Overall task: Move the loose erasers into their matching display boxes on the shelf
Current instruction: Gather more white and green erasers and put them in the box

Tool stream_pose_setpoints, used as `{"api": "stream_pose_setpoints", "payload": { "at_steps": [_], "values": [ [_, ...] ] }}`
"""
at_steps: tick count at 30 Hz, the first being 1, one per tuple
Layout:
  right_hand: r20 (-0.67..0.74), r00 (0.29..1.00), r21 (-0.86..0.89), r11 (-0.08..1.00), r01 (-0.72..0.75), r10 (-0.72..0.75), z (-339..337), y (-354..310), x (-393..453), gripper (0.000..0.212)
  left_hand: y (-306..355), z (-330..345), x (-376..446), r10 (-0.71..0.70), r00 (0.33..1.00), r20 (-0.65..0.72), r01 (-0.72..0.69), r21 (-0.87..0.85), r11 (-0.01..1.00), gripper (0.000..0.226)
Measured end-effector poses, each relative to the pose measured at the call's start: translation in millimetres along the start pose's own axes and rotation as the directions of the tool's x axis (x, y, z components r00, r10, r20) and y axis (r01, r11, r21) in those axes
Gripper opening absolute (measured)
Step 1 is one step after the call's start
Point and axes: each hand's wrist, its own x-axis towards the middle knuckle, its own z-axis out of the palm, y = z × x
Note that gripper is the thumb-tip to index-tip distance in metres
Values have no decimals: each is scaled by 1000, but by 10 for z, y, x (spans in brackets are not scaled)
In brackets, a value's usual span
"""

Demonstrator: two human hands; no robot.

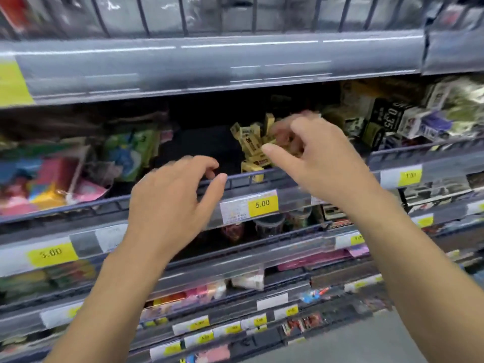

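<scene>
While the left hand (170, 195) hangs loose, erasers (252, 142) at 12 o'clock should be pinched singly; right hand (314, 158) grip can't be told.

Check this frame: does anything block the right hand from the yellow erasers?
Nothing visible does. The right hand is already past the shelf rail, fingers curled among the erasers. The left hand hangs at the rail.

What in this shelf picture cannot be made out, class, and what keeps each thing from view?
Head view only:
- Right hand: whether its grip holds any yellow erasers; curled fingers and blur hide it.
- Print on the erasers: blurred, too small.
- Matching display box: not identifiable in the dark shelf recess.
- Small print on the 5.00 price tag: too small.
- Left hand: fingertips curl over the shelf rail; contact unclear.
</scene>
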Motion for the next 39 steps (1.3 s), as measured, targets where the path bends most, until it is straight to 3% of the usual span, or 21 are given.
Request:
{"api": "stream_pose_setpoints", "payload": {
  "at_steps": [2,6,13,15,19,23,26,28,32,36,39],
  "values": [
    [78,996,-135,990,-30,41,53,25,210,36,11,44,5,25,1000,-10,-24,71,997,35],
    [242,959,-235,968,-91,149,195,-4,522,42,1,70,35,53,999,-12,-52,82,995,39],
    [302,933,-351,933,-84,198,378,-26,755,38,8,-23,108,-45,996,76,48,-30,998,33],
    [308,943,-257,965,-45,126,348,-7,750,36,-11,-52,171,-116,987,109,129,-123,984,34],
    [231,950,144,973,182,-212,284,-20,628,31,-43,-37,412,-280,945,167,322,-343,882,27],
    [204,900,324,894,309,-385,274,-112,552,30,-16,2,589,-228,935,272,321,-376,869,26],
    [255,922,364,912,188,-291,219,-65,576,31,-28,34,629,-199,928,315,332,-457,826,11],
    [317,936,261,963,68,-152,137,23,620,27,-61,54,632,-218,923,317,363,-529,767,13],
    [571,820,-50,999,-8,35,80,70,688,26,-110,66,627,-234,918,320,385,-581,717,8],
    [636,770,-100,995,6,60,145,-20,727,14,-146,77,605,-213,915,342,380,-560,736,20],
    [578,815,-55,998,-4,35,153,18,710,22,-194,86,592,-182,936,301,324,-533,782,24]
  ]
}}
